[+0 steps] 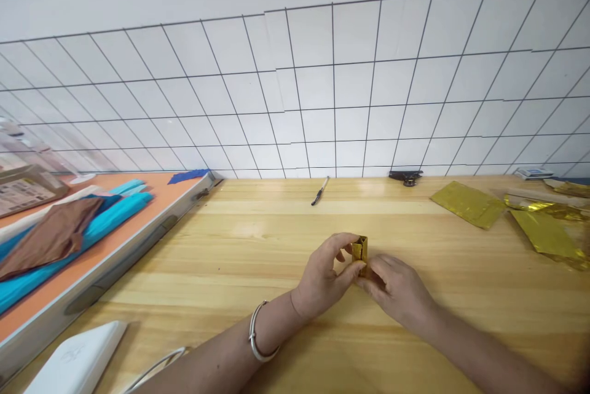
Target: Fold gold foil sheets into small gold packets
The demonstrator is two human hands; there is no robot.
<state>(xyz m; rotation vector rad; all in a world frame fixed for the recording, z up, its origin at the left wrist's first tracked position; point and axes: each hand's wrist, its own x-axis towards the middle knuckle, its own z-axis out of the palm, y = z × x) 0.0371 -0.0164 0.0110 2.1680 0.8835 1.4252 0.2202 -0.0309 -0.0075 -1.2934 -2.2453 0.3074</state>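
Just above the wooden table, a small piece of folded gold foil paper (360,250) stands upright between my hands, box-like with an open fold at its top. My left hand (329,265), with a silver bangle on its wrist, pinches it from the left, fingers at the upper edge and thumb low on the front. From the right, my right hand (393,286) has its fingers curled in and pressed at the paper's lower end. Its fingertips are partly hidden there.
Gold sheets (469,204) lie at the right. Near the wall are a pen (320,191) and a black clip-like object (406,177). A white box-shaped device (76,360) sits front left, beside an orange-topped surface (161,188) with coloured fabric-like pieces (50,237).
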